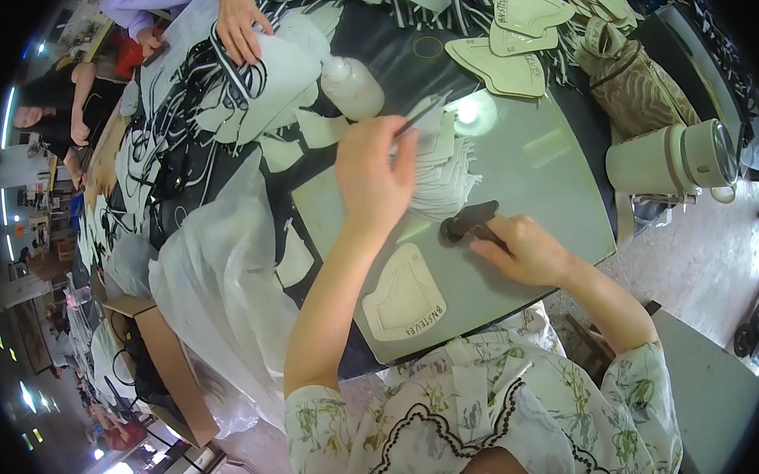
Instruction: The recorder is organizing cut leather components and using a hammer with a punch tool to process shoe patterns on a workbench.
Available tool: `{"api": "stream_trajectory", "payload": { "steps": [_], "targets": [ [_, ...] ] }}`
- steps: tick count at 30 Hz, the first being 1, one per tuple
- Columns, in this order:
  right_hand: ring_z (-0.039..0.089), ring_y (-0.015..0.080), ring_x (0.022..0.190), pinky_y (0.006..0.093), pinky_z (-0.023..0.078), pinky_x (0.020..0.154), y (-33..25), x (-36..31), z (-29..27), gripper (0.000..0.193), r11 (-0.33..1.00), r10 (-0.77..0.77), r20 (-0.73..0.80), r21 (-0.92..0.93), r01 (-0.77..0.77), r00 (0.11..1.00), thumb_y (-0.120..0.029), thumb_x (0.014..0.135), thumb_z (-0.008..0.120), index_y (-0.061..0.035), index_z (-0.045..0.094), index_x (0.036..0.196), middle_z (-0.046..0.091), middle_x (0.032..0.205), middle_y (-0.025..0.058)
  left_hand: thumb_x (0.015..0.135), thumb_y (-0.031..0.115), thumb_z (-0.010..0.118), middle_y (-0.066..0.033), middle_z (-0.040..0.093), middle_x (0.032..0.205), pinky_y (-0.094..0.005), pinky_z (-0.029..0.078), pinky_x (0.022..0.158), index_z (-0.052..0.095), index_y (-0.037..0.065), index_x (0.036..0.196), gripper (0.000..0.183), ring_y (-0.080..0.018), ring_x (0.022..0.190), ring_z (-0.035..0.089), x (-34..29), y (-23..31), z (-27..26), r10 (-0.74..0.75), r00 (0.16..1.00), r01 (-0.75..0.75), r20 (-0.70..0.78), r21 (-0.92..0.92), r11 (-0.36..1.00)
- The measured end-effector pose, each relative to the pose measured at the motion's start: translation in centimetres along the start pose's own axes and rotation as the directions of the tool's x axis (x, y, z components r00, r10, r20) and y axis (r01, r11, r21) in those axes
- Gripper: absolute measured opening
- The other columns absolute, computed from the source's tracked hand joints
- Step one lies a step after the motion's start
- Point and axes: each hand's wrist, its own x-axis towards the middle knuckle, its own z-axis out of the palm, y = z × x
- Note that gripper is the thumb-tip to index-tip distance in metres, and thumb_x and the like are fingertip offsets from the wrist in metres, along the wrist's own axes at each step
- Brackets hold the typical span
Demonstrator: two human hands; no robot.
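Observation:
My left hand is closed, pinching a thin pale piece with a dark edge above the far side of a stack of white cut pieces. The stack fans out in overlapping layers on a greenish-grey board. To the right of the stack, my right hand is wrapped round the handle of a hammer with a dark head, held low over the board. A cream curved template with handwriting lies flat nearer to me, between my forearms.
Beyond my left hand stands a white bottle. Cream templates lie at the far side; a patterned pouch and a pale tumbler are at right. A co-worker's hand touches black-and-white strips. Plastic sheeting and a cardboard box are at left.

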Motion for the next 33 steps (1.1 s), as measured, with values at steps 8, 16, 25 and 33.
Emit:
{"api": "stream_trajectory", "payload": {
  "steps": [8, 16, 25, 33],
  "targets": [
    [0.064, 0.0136, 0.058, 0.0303, 0.046, 0.048, -1.2, -0.9, 1.6, 0.020, 0.883, 0.234, 0.109, 0.393, -0.258, 0.966, -0.019, 0.099, 0.055, 0.0012, 0.057, 0.097, 0.063, 0.070, 0.0070, 0.088, 0.006, 0.072, 0.0026, 0.061, 0.074, -0.0183, 0.039, 0.056, 0.062, -0.002, 0.088, 0.012, -0.0002, 0.065, 0.050, -10.6, 0.7, -10.0, -0.523, 0.626, 0.769, 0.578, -0.346, 0.538],
    [0.071, 0.0127, 0.071, 0.0232, 0.046, 0.044, -2.3, 0.6, 5.3, 0.024, 0.843, 0.211, 0.138, 0.475, -0.252, 0.968, -0.021, 0.101, 0.050, 0.0018, 0.054, 0.096, 0.069, 0.082, 0.0076, 0.082, 0.008, 0.075, -0.0016, 0.067, 0.073, -0.0194, 0.040, 0.054, 0.064, -0.002, 0.091, 0.017, -0.0018, 0.060, 0.049, -14.8, 4.0, -9.8, -0.538, 0.600, 0.785, 0.592, -0.307, 0.537],
    [0.072, 0.0117, 0.075, 0.0203, 0.043, 0.042, -2.8, 0.2, 5.4, 0.023, 0.803, 0.336, 0.153, 0.469, -0.368, 0.929, -0.022, 0.101, 0.051, 0.0012, 0.054, 0.105, 0.070, 0.086, 0.0063, 0.079, 0.012, 0.076, -0.0054, 0.064, 0.065, -0.0240, 0.039, 0.049, 0.062, 0.002, 0.085, 0.018, -0.0064, 0.051, 0.046, -15.1, 4.1, -9.6, -0.527, 0.606, 0.734, 0.595, -0.163, 0.660],
    [0.072, 0.0114, 0.075, 0.0209, 0.043, 0.044, -2.8, 0.3, 5.5, 0.024, 0.819, 0.316, 0.146, 0.457, -0.347, 0.937, -0.022, 0.102, 0.051, 0.0017, 0.054, 0.106, 0.070, 0.086, 0.0062, 0.079, 0.012, 0.076, -0.0050, 0.065, 0.064, -0.0234, 0.041, 0.050, 0.064, 0.000, 0.083, 0.017, -0.0057, 0.051, 0.052, -15.0, 4.7, -9.3, -0.575, 0.614, 0.737, 0.541, -0.133, 0.662]
  ]
}}
